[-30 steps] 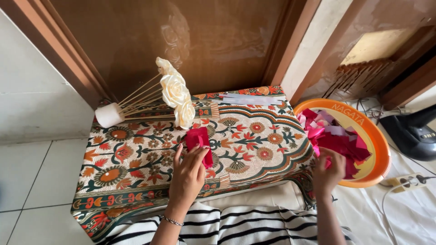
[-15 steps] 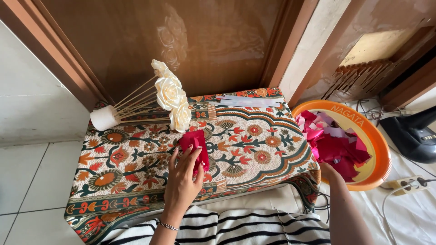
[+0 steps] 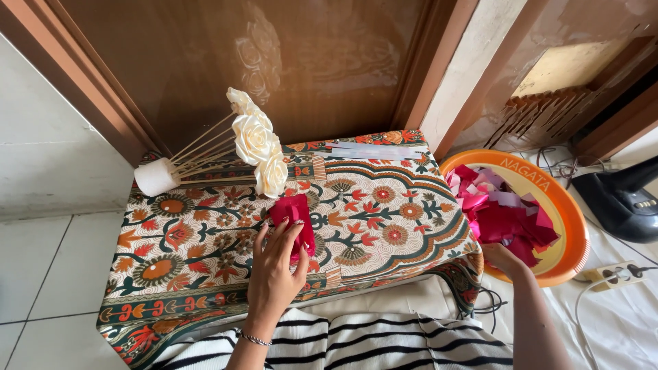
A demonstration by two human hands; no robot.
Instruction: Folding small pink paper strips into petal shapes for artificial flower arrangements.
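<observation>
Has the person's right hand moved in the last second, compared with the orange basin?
Yes. The right hand has dropped from among the pink ribbon pieces inside the orange basin down to its near rim.

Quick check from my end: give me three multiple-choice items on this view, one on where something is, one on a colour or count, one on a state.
1. Where does the left hand rest?
A. on the red piece on the patterned cloth
B. inside the orange basin
C. on the white floor tiles

2. What colour are the paper roses?
A. blue
B. cream
C. black

3. How is the right hand placed?
A. flat on the cloth
B. raised to the wooden door
C. at the near rim of the orange basin

Answers:
1 A: its fingers lie over the red piece on the patterned cloth.
2 B: all the blooms are cream, on thin sticks set in a white base.
3 C: it sits against the orange basin, beside the red and pink scraps.
</observation>
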